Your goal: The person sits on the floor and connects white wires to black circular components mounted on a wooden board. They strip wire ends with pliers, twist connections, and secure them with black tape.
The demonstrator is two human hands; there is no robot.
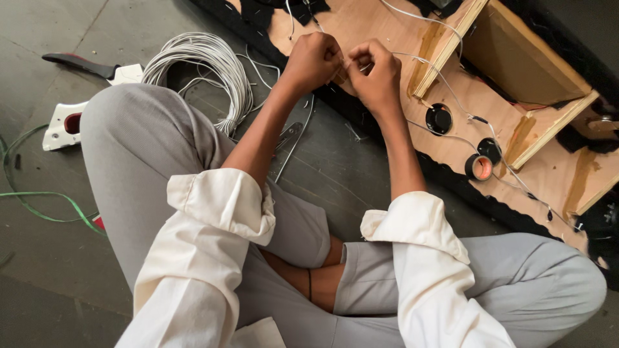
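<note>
Sitting cross-legged on the floor, I pinch a thin white wire (412,59) between my left hand (314,59) and right hand (377,74), both fists clenched and touching above the edge of a plywood panel (387,26), with a white cable coil (206,61) lying near my left knee.

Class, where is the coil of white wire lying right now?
In the head view, the coil of white wire lies on the floor upper left, beside the raised knee, left of the left hand.
</note>
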